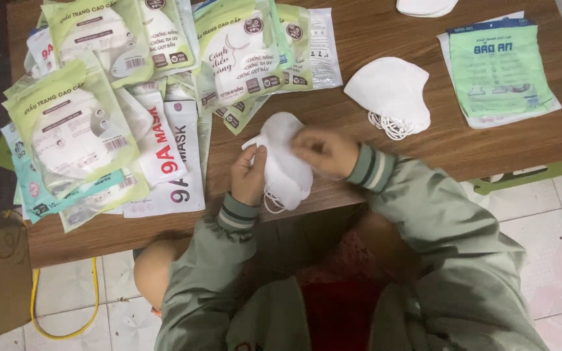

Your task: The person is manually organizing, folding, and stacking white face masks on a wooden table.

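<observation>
A white face mask (285, 161) with thin ear loops is held over the near edge of the brown wooden table (391, 26). My left hand (248, 175) grips its left side from below. My right hand (324, 151) pinches its upper right part and looks blurred. Both arms wear grey-green sleeves with striped cuffs. A second stack of white masks (390, 93) lies on the table just to the right of my hands, loops toward me.
A heap of sealed mask packets (99, 104), green, white and teal, covers the table's left half. Several flat green packets (499, 68) lie at the right. Another white mask (426, 6) shows at the top edge. Below is tiled floor with a yellow cord (66, 331).
</observation>
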